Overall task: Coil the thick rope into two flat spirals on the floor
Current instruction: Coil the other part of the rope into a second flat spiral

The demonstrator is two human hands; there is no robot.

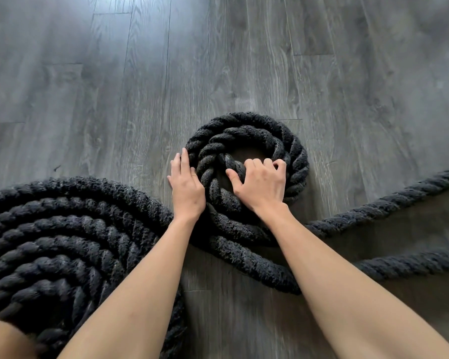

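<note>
Indoor room, grey wood-plank floor (pixel 322 73)

Left hand (pixel 187 189), right hand (pixel 262 186) bare; fingers (pixel 184 161) slender; left forearm (pixel 145 275), right forearm (pixel 335 268) bare to frame edge.

soft daylight glare on floor (pixel 49 19) upper left (wide-angle bending, blurred edges).

The floor (pixel 244 60) is grey wood-look planking, its boards running away from the camera with thin dark seams and staggered end joints. Pale light glares across the far left boards. A small dark mark (pixel 57 167) sits on a left-hand plank.
</note>
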